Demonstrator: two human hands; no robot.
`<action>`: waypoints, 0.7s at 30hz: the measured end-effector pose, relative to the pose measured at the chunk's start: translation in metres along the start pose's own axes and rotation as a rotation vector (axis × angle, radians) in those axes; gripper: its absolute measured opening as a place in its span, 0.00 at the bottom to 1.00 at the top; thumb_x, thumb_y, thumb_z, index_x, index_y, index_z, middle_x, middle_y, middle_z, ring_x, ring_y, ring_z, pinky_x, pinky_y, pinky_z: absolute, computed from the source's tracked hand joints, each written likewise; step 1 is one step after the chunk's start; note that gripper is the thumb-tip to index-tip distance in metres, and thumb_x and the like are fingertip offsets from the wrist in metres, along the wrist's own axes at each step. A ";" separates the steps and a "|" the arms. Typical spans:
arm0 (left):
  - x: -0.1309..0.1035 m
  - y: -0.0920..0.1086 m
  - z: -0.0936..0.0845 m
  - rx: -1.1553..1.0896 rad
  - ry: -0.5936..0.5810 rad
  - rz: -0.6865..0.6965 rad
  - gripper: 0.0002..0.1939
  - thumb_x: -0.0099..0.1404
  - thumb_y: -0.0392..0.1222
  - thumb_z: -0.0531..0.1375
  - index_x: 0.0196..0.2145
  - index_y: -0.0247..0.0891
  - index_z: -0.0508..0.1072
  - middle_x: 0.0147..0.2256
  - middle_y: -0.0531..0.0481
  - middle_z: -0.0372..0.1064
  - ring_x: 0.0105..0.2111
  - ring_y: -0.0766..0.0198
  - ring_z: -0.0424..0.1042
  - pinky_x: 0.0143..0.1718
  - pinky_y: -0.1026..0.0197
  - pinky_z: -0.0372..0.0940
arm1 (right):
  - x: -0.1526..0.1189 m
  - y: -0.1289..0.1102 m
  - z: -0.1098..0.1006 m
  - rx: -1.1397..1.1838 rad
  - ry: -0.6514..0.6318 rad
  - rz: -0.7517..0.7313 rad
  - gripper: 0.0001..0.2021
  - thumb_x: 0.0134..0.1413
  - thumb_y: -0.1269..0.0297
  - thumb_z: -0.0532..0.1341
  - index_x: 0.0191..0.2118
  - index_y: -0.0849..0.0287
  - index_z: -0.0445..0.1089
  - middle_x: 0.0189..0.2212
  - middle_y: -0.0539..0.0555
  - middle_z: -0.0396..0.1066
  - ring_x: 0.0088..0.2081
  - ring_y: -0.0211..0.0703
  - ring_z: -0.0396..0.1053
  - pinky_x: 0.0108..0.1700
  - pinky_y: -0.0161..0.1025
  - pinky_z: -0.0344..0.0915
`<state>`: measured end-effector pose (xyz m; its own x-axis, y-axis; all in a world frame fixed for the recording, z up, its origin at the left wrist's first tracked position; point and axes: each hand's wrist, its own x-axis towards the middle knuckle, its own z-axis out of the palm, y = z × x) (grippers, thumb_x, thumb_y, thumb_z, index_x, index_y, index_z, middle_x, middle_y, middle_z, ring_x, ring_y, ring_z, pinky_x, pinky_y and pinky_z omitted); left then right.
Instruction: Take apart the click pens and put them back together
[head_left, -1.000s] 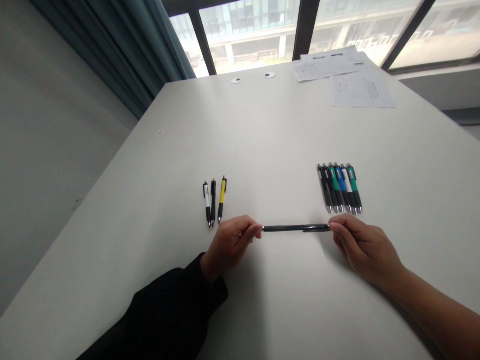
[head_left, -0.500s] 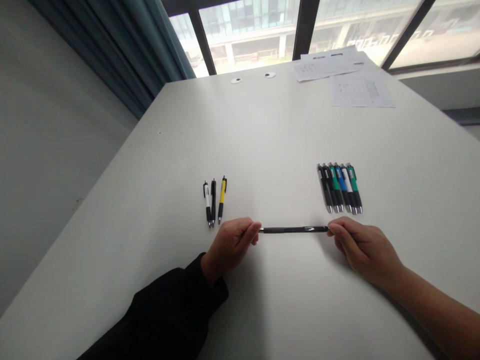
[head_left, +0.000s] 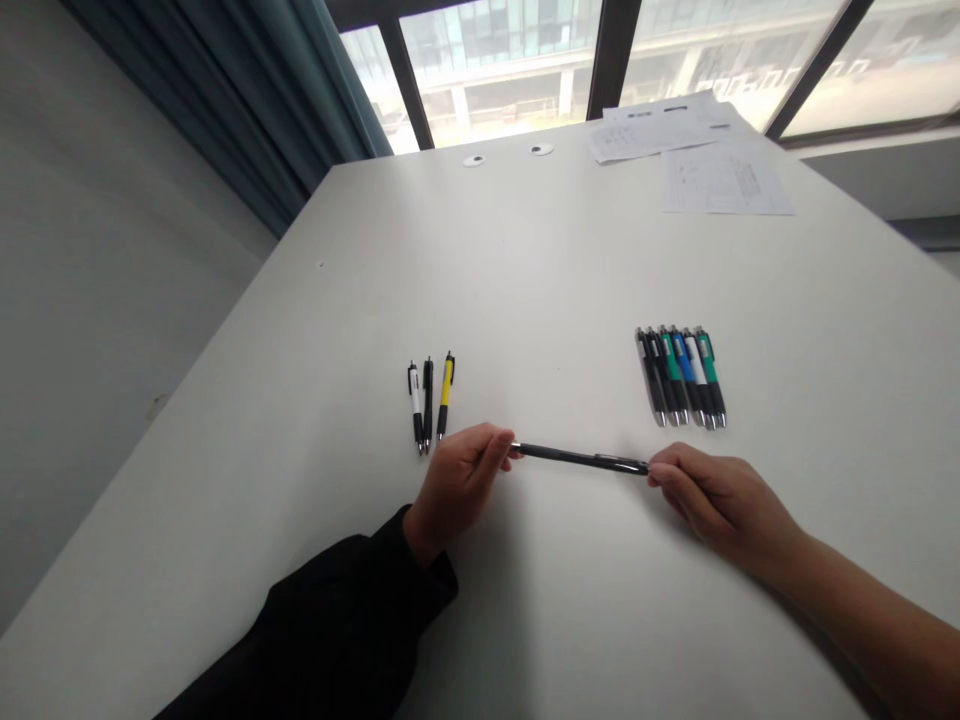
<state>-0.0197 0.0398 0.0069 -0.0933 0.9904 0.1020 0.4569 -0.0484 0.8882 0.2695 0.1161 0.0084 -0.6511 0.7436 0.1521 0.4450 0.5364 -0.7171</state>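
A person is holding a slim black pen (head_left: pixel 574 457) crosswise over the white counter (head_left: pixel 555 290), with one hand at each end. The left hand (head_left: pixel 465 475), at the pen's nine o'clock, is clamping thumb and fingers on the metal-tipped end, while the right hand (head_left: pixel 712 497), between its three and four o'clock, is pinching the end by the clip. The pen is slanting a little, its clip end lying closer to the wearer than its tip. A dark sleeve (head_left: pixel 337 600) is covering the left forearm, and the right forearm (head_left: pixel 862 600) is showing bare. Between nine and ten o'clock from the held pen, three others are lying side by side: a white pen (head_left: pixel 415 392), another black one (head_left: pixel 428 400) and a yellow pen (head_left: pixel 446 385), whose tip is sitting just beside the left hand (whether they are touching, one cannot tell). Between one and two o'clock, a row of six pens (head_left: pixel 688 380) is resting tightly packed, running from left to right black, black, green, blue, white and green, all their tips pointing toward six. Farther off, toward one o'clock, printed papers (head_left: pixel 727 180) are overlapping near the counter's far edge, and a blue curtain (head_left: pixel 225 100) is hanging between ten and eleven.
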 end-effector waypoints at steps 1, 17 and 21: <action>0.001 -0.001 0.000 -0.041 0.015 -0.026 0.22 0.75 0.51 0.53 0.31 0.34 0.76 0.25 0.51 0.70 0.24 0.68 0.67 0.27 0.65 0.61 | -0.001 -0.001 0.001 0.009 -0.023 -0.014 0.11 0.69 0.63 0.54 0.33 0.54 0.67 0.16 0.44 0.64 0.16 0.35 0.61 0.21 0.33 0.58; -0.019 0.020 0.034 -0.625 -0.326 -0.109 0.17 0.76 0.51 0.52 0.46 0.35 0.72 0.22 0.54 0.70 0.20 0.68 0.70 0.27 0.65 0.66 | -0.004 -0.020 0.014 0.158 -0.358 -0.115 0.14 0.70 0.55 0.54 0.36 0.56 0.70 0.25 0.49 0.72 0.26 0.38 0.68 0.32 0.34 0.60; -0.021 0.019 0.030 0.036 -0.331 0.248 0.15 0.74 0.48 0.56 0.47 0.35 0.75 0.31 0.48 0.74 0.27 0.65 0.72 0.30 0.64 0.66 | -0.002 -0.014 0.010 0.305 -0.279 0.012 0.18 0.70 0.50 0.53 0.38 0.58 0.70 0.23 0.48 0.71 0.24 0.37 0.67 0.29 0.33 0.61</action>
<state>0.0172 0.0224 0.0084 0.3107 0.9375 0.1565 0.4605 -0.2925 0.8381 0.2585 0.1033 0.0114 -0.8076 0.5895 -0.0172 0.2778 0.3545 -0.8929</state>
